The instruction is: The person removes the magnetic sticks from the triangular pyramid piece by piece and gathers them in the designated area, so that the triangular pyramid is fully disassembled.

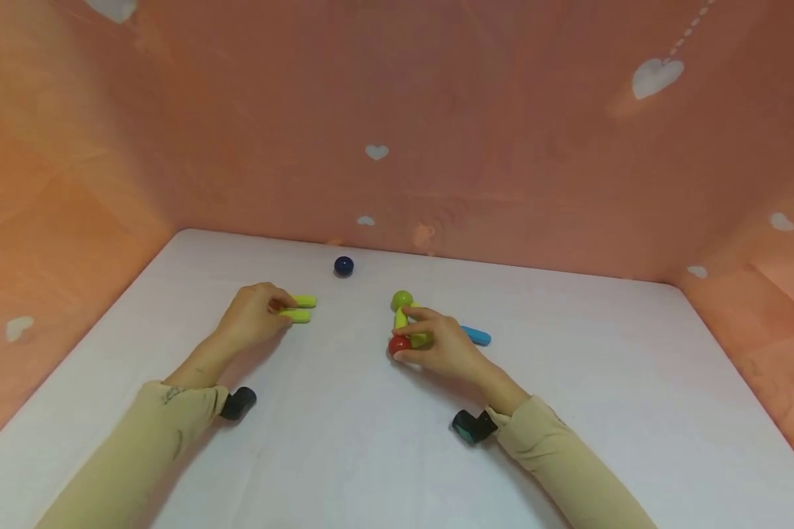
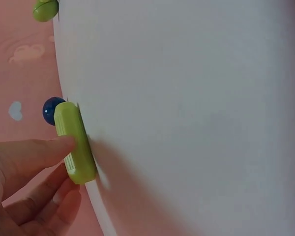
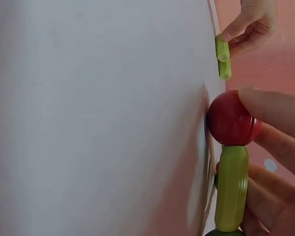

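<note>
My left hand (image 1: 248,316) pinches two short yellow-green toy building rods (image 1: 298,317), lying side by side at left of centre. From the left wrist, the thumb presses the nearer rod (image 2: 82,160). My right hand (image 1: 453,349) holds a red ball (image 1: 399,345) with the thumb on its side. A yellow-green rod (image 1: 401,319) runs from that ball towards a green ball (image 1: 402,299). In the right wrist view a ribbed rod (image 3: 231,191) meets the red ball, and a dark green ball (image 3: 225,233) shows at its lower end. The fingers hide part of this assembly.
A dark blue ball (image 1: 344,266) lies near the far table edge. A blue rod (image 1: 476,336) sticks out beyond the right hand. The white table (image 1: 344,441) is bordered by an orange-pink curtain (image 1: 397,110) with hearts.
</note>
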Tool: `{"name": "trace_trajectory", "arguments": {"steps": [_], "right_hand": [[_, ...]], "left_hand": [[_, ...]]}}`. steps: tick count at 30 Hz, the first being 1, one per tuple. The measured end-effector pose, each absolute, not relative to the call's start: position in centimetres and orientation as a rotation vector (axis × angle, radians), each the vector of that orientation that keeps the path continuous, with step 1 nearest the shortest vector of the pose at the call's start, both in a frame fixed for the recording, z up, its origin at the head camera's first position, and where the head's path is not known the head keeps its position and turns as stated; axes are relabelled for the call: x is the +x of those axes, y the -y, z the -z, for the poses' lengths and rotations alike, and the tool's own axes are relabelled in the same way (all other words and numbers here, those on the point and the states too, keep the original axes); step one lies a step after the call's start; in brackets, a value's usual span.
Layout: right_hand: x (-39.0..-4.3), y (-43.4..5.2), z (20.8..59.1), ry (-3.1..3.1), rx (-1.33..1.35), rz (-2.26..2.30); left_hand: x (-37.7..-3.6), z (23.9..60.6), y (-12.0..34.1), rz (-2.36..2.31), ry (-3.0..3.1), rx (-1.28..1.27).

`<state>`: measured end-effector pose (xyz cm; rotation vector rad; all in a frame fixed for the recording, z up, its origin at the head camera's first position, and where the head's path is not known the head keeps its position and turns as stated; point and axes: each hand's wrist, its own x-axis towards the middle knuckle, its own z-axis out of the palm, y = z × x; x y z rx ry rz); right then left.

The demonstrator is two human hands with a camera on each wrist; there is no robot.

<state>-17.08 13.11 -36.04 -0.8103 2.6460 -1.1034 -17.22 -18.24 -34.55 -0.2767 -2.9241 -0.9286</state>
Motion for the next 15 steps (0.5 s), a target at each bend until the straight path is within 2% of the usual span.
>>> {"name": "trace_trajectory", "arguments": {"steps": [15], "right_hand": [[-17.4, -13.3, 35.7, -2.605, -0.875, 1.076]], "left_hand": [[-17.8, 33.5, 15.5, 1.022, 2.851, -0.424]]}}
